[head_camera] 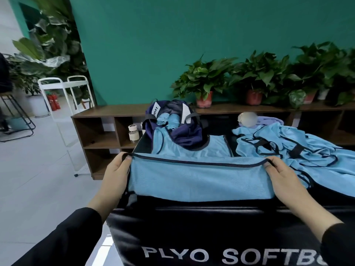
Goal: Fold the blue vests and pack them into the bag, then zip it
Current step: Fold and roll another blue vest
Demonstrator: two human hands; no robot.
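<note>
- Nearest to me: a black padded box (192, 237) with white lettering, "PLYO SOFTB..." cut off at the frame edge. It serves as the work surface.
- On its top lies the vest in hand (199, 179), light blue mesh with dark piping, spread flat across the surface with its near hem brought up toward the far side. I judge this a first fold in progress, not finished.
- My left hand (117, 169) pinches the left corner of that piped hem; my right hand (278, 171) pinches the right corner. The hands are well apart, each clamped on the cloth, with the hem stretched between them.
- Further right: a loose heap of vests (288, 148), same blue, same piping, tangled and unfolded. I cannot count them.
- Far centre: the bag (180, 127), dark navy, standing open on the far part of the vest. Two or so blue rolled or folded pieces (167, 120) sit in its mouth, so some packing appears done.
- Assessment: task partly complete. Remaining, as I judge it: finish this fold, fold the heap, pack all, zip the bag. The zip is not closed.
- Beyond: a brown shelf unit (107, 120) holding a small jar (133, 133), and potted plants (205, 81) lined along its top against a green wall.
</note>
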